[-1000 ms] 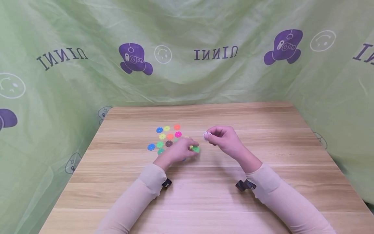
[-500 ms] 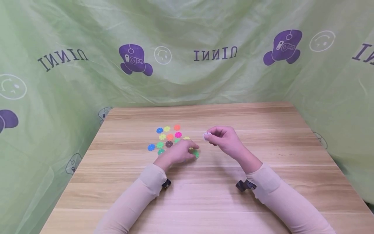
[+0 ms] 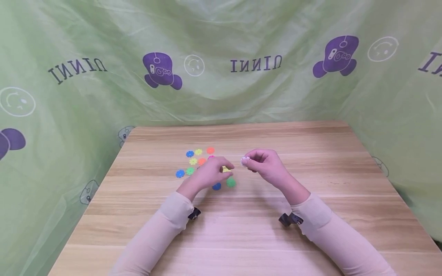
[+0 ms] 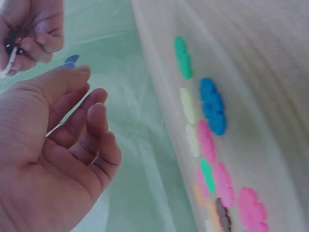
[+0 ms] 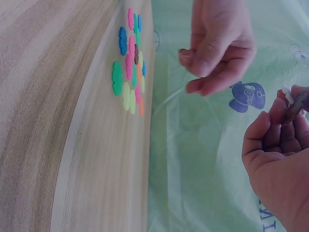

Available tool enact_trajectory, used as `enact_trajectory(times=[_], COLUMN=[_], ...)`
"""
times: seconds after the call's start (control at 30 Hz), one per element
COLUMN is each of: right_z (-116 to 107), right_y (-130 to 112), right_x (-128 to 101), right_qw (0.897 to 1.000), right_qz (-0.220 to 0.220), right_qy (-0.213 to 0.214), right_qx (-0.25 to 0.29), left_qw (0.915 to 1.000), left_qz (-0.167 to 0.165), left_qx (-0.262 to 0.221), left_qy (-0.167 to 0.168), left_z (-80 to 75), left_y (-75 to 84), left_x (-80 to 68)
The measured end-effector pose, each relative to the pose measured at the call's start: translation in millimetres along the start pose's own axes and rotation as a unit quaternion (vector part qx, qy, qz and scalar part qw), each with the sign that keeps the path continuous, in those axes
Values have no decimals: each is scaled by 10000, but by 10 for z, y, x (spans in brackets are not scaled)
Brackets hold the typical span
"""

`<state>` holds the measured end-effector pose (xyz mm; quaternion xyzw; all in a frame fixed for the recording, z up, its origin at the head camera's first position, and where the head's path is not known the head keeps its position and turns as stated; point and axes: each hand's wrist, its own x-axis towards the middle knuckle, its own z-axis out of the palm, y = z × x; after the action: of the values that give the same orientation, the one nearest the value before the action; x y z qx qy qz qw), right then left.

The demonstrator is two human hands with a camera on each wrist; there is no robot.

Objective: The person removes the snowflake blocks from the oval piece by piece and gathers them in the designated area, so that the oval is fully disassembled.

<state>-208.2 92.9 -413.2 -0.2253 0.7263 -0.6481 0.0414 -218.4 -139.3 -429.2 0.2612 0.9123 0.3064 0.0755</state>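
Observation:
My left hand (image 3: pixel 208 174) hovers over a group of flower-shaped plastic discs, its fingers loosely bent and holding nothing. A green disc (image 3: pixel 231 182) lies on the table just beyond its fingertips, beside a blue disc (image 3: pixel 216 186). In the left wrist view the left palm (image 4: pixel 58 159) shows no piece in it. My right hand (image 3: pixel 267 165) pinches a white disc (image 3: pixel 245 160) between thumb and forefinger, raised off the table. A dark brown disc (image 5: pixel 295 107) is held together with the white one; whether they are joined cannot be told.
Several more discs lie flat left of centre, among them an orange disc (image 3: pixel 210 150), a yellow disc (image 3: pixel 198 152) and another blue disc (image 3: pixel 180 173). My left hand covers part of the group. The wooden table (image 3: pixel 241 237) meets a green printed curtain (image 3: pixel 221 92) behind.
My left hand held the green disc, set it down on the table and let go. It has since lifted and drawn slightly left. The right hand stays in place with its discs.

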Motion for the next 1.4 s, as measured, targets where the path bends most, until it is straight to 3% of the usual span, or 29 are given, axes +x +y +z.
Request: enact_trajectory(times=[0.33, 0.77, 1.4], right_z=[29, 43, 60], right_y=[23, -4, -26], right_x=[16, 16, 5], right_qw=[9998, 9996, 9990], right_qz=[-112, -19, -87], right_qy=[-3, -58, -102], right_qx=[191, 274, 430], left_qw=[9918, 9740, 9716], left_qz=[754, 1687, 1730], left_qx=[-477, -783, -1032], left_qy=[919, 1296, 1238], left_z=[-169, -192, -168], left_y=[116, 244, 367], left_x=[-90, -113, -112])
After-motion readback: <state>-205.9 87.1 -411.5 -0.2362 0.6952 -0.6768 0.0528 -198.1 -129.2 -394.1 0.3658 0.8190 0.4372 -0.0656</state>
